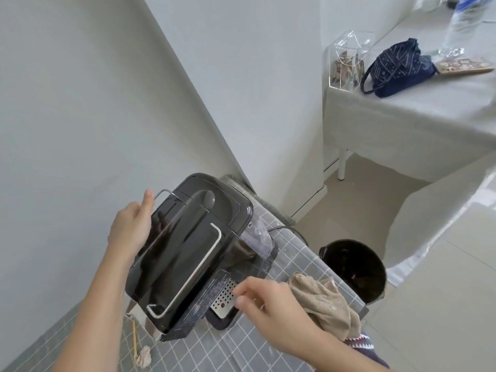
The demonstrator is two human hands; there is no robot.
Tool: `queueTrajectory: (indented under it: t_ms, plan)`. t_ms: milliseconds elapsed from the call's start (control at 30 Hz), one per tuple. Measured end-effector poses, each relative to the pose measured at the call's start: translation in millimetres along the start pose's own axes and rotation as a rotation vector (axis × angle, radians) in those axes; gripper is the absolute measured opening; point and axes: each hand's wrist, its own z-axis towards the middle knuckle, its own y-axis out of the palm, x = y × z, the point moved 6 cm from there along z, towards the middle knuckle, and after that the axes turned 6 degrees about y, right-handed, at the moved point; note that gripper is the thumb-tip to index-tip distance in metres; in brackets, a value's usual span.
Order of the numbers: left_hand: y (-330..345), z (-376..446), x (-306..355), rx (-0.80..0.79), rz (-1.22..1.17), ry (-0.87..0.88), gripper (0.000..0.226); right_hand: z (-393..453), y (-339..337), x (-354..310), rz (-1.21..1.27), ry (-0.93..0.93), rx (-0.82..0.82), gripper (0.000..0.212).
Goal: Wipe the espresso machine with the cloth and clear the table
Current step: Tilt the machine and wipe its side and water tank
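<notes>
The black espresso machine (188,253) stands tilted on the grey checked table (241,347), with its clear water tank at the back right. My left hand (131,226) grips the machine's left side, thumb up beside a wire rail. My right hand (268,304) is at the machine's front right, fingertips curled against the perforated metal drip tray (224,296). A beige cloth (324,302) trails from under that hand and hangs past the table edge, so it appears held in the palm.
A small mop-like brush with a yellow stick (141,353) lies on the table by the machine's near corner. A black bin (357,267) stands on the floor right of the table. A second table at the back right holds a clear box (346,63) and a dark blue bag (397,68).
</notes>
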Motion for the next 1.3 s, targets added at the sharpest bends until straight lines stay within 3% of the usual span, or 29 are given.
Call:
queueTrajectory:
  t_ms: [67, 133, 200, 333, 433, 533, 633, 767, 867, 967, 1133, 1300]
  plan:
    - [9.4, -18.5, 15.4, -0.017, 0.126, 0.031, 0.079, 3.1, -12.9, 57.2, -0.231, 0.042, 0.132, 0.024]
    - [31.0, -37.7, 35.6, -0.110, 0.160, 0.050, 0.070, 10.8, -15.2, 121.3, -0.594, 0.094, 0.107, 0.046]
    - [54.5, -51.4, 50.8, -0.191, 0.195, 0.057, 0.070, 16.9, -15.1, 164.9, -0.872, 0.014, 0.035, 0.064]
    - [64.9, -44.8, 54.9, -0.143, 0.267, 0.044, 0.077, 24.9, -16.3, 207.4, -0.975, -0.126, -0.034, 0.063]
    - [65.9, -39.3, 55.5, -0.071, 0.320, 0.041, 0.081, 33.1, -28.7, 211.5, -0.759, -0.189, 0.037, 0.054]
    - [65.4, -34.7, 53.0, 0.016, 0.361, 0.036, 0.087, 42.2, -55.1, 181.9, -0.146, -0.125, 0.235, 0.034]
    - [64.1, -27.0, 50.8, 0.064, 0.362, 0.000, 0.095, 69.8, -79.0, 164.9, 0.453, 0.119, 0.436, 0.025]
    - [66.0, -22.5, 48.2, 0.075, 0.436, 0.007, 0.100, 122.8, -68.5, 151.9, 0.891, 0.389, 0.323, 0.031]
    - [67.5, -22.9, 47.6, 0.102, 0.480, 0.026, 0.100, 145.4, -32.8, 132.7, 0.873, 0.451, 0.207, 0.040]
    - [69.4, -20.6, 48.3, 0.129, 0.513, 0.040, 0.099, 154.1, -10.9, 119.0, 0.787, 0.340, 0.257, 0.045]
    - [68.5, -19.2, 45.7, 0.141, 0.538, 0.046, 0.101, 153.8, 7.2, 114.3, 1.047, 0.376, 0.243, 0.061]
    - [69.3, -18.9, 47.5, 0.142, 0.557, 0.048, 0.100, 141.1, 1.6, 82.5, 1.187, 0.366, 0.193, 0.057]
